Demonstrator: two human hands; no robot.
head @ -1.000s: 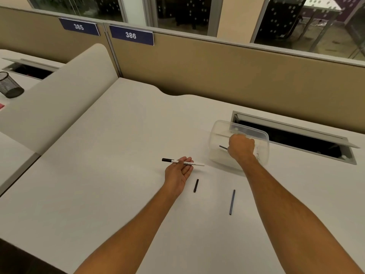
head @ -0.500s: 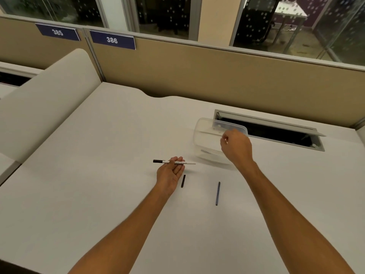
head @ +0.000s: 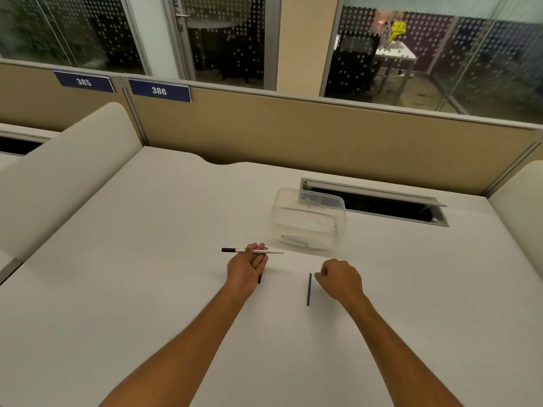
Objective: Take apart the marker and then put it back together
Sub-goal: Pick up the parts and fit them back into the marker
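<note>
On a white desk (head: pixel 147 289) at station 386, a person's left hand (head: pixel 246 268) lies palm up with fingers relaxed and nearly straight, the marker body (head: pixel 252 251) resting across the fingertips. The marker body is white with a black end; its long axis runs from 9 o'clock to 3 o'clock, black end pointing to 9 o'clock. The right hand (head: pixel 339 279), fingers curled, sits at 3 o'clock from the left hand; whether it pinches anything cannot be told. Between the two hands one thin dark rod (head: pixel 308 289) lies flat, its long axis from 12 to 6 o'clock, just beside the right hand's knuckles. One short black piece (head: pixel 259 279) shows partly from under the left hand's edge. One clear plastic container (head: pixel 308 221) stands at 12 o'clock from the rod. Count: one marker body, one rod, one black piece, one container, two hands.
</note>
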